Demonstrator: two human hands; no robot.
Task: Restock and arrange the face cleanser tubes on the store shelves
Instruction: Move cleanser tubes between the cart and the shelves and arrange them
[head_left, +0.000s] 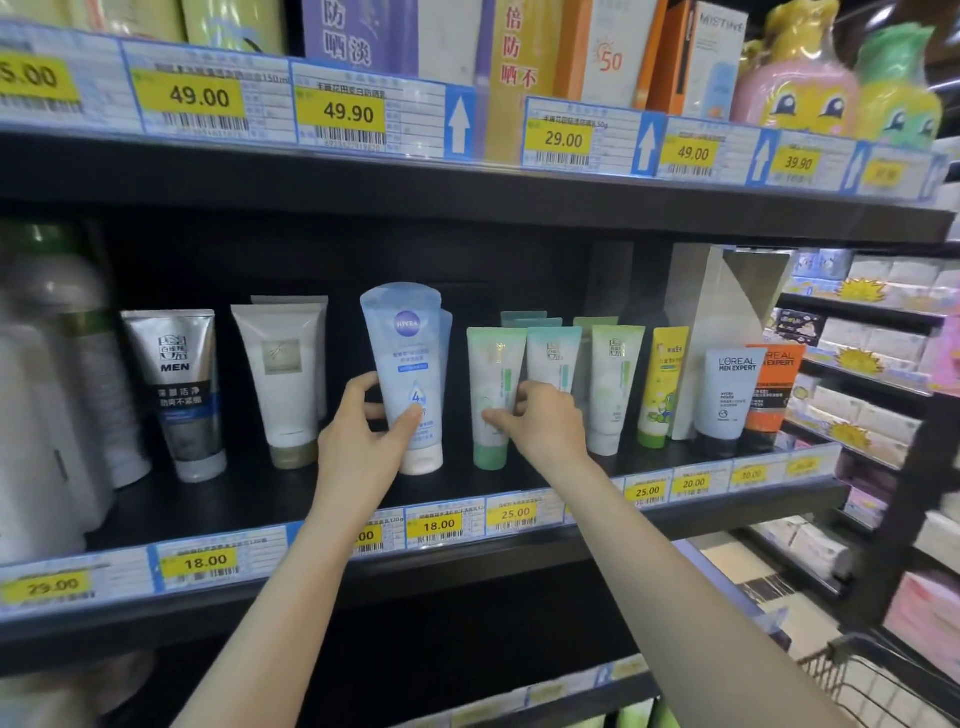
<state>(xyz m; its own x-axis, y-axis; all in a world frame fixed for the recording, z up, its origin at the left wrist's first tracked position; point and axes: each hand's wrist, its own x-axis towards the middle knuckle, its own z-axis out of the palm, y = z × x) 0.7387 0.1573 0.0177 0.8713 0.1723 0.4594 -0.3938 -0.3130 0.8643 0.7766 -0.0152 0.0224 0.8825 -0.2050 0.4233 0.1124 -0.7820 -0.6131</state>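
We have both hands on the middle shelf (249, 499), each on a face cleanser tube standing cap-down. Our left hand (358, 441) grips the pale blue Nivea tube (408, 374) low on its body, thumb across the front and fingers curled round the back, just above its white cap. Our right hand (540, 423) pinches the pale green tube (491, 395) beside it at mid-body, fingers (498, 415) bent onto its front face.

We judge these tubes light and soft-walled: squeezed hard in the middle they will dent and may tip, since they balance on a narrow cap with the wide crimped end up. The firmer spot to hold is low, near the cap shoulder, where the plastic is stiffest; the glossy surface looks a little slippery, so a wrap-around grip suits better than fingertips alone.

The Nivea tube is translucent blue with a round dark logo near the top, and a second one stands close behind it. The green tube fades from white to mint and has a green cap; two more of its kind stand to its right, with others behind. Further left stand a silver men's tube (179, 384) and a white tube (283, 379) with a gold cap, well apart from each other.
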